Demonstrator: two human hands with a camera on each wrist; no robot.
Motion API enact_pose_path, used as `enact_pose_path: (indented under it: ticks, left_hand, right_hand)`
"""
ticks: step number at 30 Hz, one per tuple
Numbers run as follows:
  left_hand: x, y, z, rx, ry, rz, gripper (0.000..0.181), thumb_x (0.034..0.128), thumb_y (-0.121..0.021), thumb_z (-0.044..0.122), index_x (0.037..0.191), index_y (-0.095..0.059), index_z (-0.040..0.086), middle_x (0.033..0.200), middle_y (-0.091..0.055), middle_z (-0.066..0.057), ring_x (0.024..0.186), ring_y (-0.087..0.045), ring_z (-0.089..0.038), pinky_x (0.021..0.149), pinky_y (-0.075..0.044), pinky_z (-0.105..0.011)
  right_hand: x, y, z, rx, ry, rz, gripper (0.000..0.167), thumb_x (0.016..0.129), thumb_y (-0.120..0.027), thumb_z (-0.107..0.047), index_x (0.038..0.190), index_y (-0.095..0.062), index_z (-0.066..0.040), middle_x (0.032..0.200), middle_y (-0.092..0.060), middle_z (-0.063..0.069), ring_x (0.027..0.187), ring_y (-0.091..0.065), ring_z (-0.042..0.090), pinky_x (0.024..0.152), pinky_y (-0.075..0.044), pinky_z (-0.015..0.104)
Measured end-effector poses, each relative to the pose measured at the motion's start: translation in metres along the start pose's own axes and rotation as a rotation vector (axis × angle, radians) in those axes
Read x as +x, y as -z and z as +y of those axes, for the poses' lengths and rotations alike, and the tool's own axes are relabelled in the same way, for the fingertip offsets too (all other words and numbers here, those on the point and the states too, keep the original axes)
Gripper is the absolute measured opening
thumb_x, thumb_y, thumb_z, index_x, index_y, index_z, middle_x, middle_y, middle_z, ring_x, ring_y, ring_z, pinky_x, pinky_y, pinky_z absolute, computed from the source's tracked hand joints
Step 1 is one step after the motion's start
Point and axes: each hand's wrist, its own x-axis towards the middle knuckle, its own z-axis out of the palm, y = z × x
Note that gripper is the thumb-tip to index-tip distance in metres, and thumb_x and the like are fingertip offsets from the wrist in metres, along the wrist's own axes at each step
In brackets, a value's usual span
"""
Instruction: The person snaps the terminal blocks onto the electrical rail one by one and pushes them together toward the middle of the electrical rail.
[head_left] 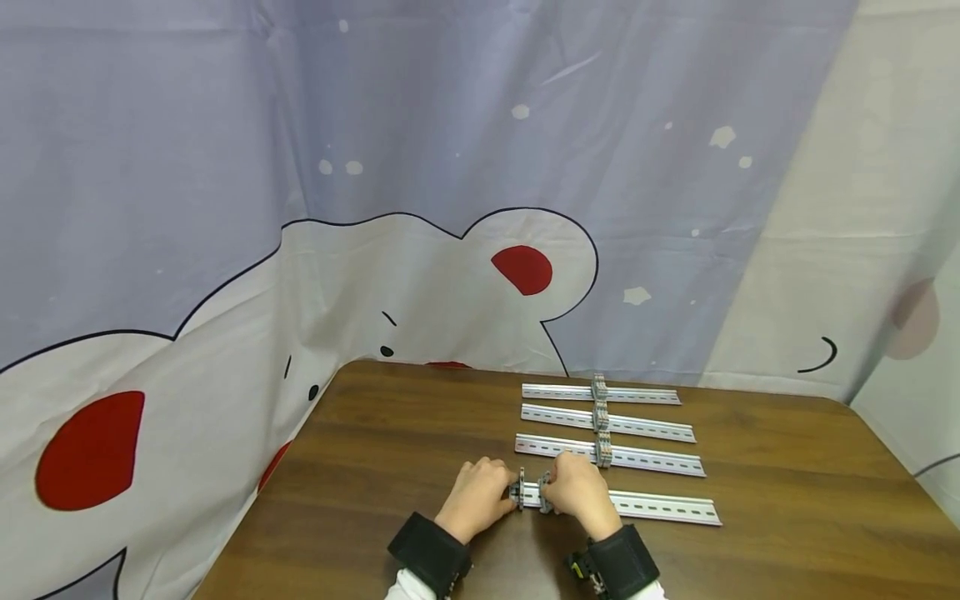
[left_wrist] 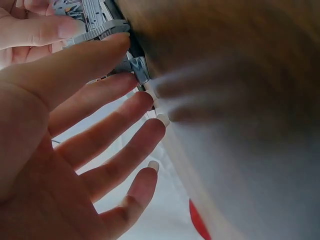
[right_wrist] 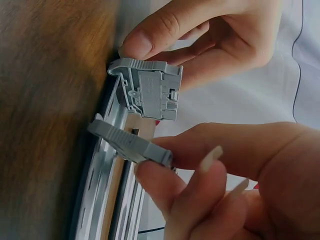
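Observation:
A slotted metal DIN rail [head_left: 663,507] lies nearest the person. At its left end stands a grey terminal block [right_wrist: 152,90], which my left hand [head_left: 476,498] holds between thumb and forefinger, the other fingers stretched out in the left wrist view. My right hand [head_left: 582,490] pinches a second grey terminal block [right_wrist: 131,142] between thumb and forefinger. This one leans over the rail in the right wrist view, a small gap from the first. Whether its foot is seated on the rail I cannot tell.
Behind lie three more DIN rails, the far rail [head_left: 645,396], the middle rail [head_left: 652,427] and the near rail [head_left: 660,461], each with grey terminal blocks [head_left: 603,450] clustered about mid-length. All rest on a brown wooden table [head_left: 375,442]. A patterned curtain [head_left: 420,125] hangs behind.

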Motion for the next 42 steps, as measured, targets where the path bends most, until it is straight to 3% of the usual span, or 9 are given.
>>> enact_pose_path:
  ticks: [7, 12, 15, 21, 26, 29, 32, 37, 42]
  left_hand:
    - [-0.001, -0.002, 0.002, 0.02, 0.006, 0.037, 0.018, 0.0732, -0.082, 0.027, 0.089, -0.077, 0.02, 0.081, -0.066, 0.006, 0.077, -0.058, -0.013, 0.062, -0.035, -0.027]
    - [0.001, -0.002, 0.001, 0.005, 0.005, 0.06, 0.023, 0.07, -0.084, 0.027, 0.091, -0.078, 0.021, 0.083, -0.07, 0.006, 0.076, -0.06, -0.013, 0.061, -0.036, -0.026]
    - [0.001, -0.002, 0.001, 0.0, 0.01, 0.056, 0.023, 0.0698, -0.084, 0.027, 0.091, -0.078, 0.021, 0.083, -0.07, 0.006, 0.076, -0.06, -0.013, 0.061, -0.037, -0.026]
    - [0.003, 0.001, 0.001, -0.003, 0.037, 0.082, 0.02, 0.0694, -0.085, 0.025, 0.087, -0.078, 0.018, 0.081, -0.068, 0.005, 0.078, -0.061, -0.015, 0.061, -0.038, -0.028]
    - [-0.002, 0.002, -0.003, -0.048, 0.022, 0.019, 0.024, 0.0725, -0.083, 0.025, 0.095, -0.078, 0.018, 0.087, -0.07, 0.003, 0.083, -0.064, -0.017, 0.065, -0.042, -0.031]
    - [-0.011, 0.008, -0.015, -0.103, 0.038, -0.028, 0.032, 0.0766, -0.08, 0.026, 0.106, -0.076, 0.014, 0.098, -0.073, -0.001, 0.091, -0.067, -0.02, 0.072, -0.049, -0.035]
    - [-0.026, 0.023, -0.032, -0.148, 0.077, -0.018, 0.032, 0.081, -0.076, 0.026, 0.108, -0.074, 0.008, 0.101, -0.073, -0.006, 0.094, -0.069, -0.023, 0.078, -0.052, -0.039]
    - [-0.058, 0.053, -0.059, -0.219, 0.174, -0.024, 0.022, 0.0835, -0.074, 0.022, 0.099, -0.075, 0.005, 0.094, -0.071, -0.009, 0.085, -0.067, -0.024, 0.07, -0.053, -0.04]
    - [-0.09, 0.068, -0.072, -0.328, 0.26, -0.131, 0.027, 0.0794, -0.078, 0.02, 0.099, -0.072, 0.002, 0.099, -0.07, -0.013, 0.088, -0.066, -0.029, 0.074, -0.053, -0.045]
  right_hand:
    - [0.001, -0.007, -0.005, -0.054, -0.041, 0.021, 0.04, 0.069, -0.066, -0.007, 0.045, -0.036, -0.02, 0.044, -0.045, -0.004, 0.043, -0.045, 0.016, 0.042, -0.03, 0.027]
    - [0.005, -0.011, -0.008, -0.081, -0.01, 0.043, 0.04, 0.063, -0.063, -0.004, 0.047, -0.031, -0.02, 0.048, -0.036, -0.005, 0.049, -0.04, 0.016, 0.048, -0.035, 0.031]
    - [0.01, -0.012, -0.007, -0.073, -0.025, 0.015, 0.035, 0.062, -0.063, -0.003, 0.043, -0.038, -0.018, 0.041, -0.036, -0.007, 0.045, -0.041, 0.014, 0.05, -0.038, 0.031]
    - [0.021, -0.007, -0.008, -0.069, -0.031, -0.043, 0.018, 0.063, -0.061, -0.004, 0.046, -0.06, -0.011, 0.04, -0.056, -0.001, 0.044, -0.053, 0.015, 0.057, -0.044, 0.031]
    - [0.016, -0.007, -0.007, -0.045, -0.06, -0.066, 0.018, 0.063, -0.061, -0.004, 0.047, -0.06, -0.011, 0.04, -0.057, -0.002, 0.044, -0.053, 0.015, 0.052, -0.042, 0.029]
    - [0.011, -0.011, -0.005, -0.032, -0.05, -0.056, 0.02, 0.063, -0.062, -0.004, 0.045, -0.058, -0.012, 0.039, -0.056, -0.002, 0.044, -0.053, 0.015, 0.053, -0.044, 0.031]
    - [0.008, -0.014, -0.003, -0.045, -0.014, -0.026, 0.023, 0.063, -0.061, -0.005, 0.042, -0.054, -0.013, 0.038, -0.054, -0.004, 0.043, -0.052, 0.016, 0.055, -0.047, 0.035]
    - [0.007, -0.012, -0.005, -0.051, 0.002, -0.01, 0.025, 0.066, -0.063, -0.006, 0.043, -0.054, -0.012, 0.039, -0.054, -0.002, 0.045, -0.053, 0.017, 0.058, -0.049, 0.037]
    - [0.004, -0.006, -0.005, -0.031, -0.002, -0.026, 0.034, 0.073, -0.068, -0.01, 0.042, -0.056, -0.011, 0.039, -0.057, 0.001, 0.042, -0.054, 0.015, 0.057, -0.047, 0.032]
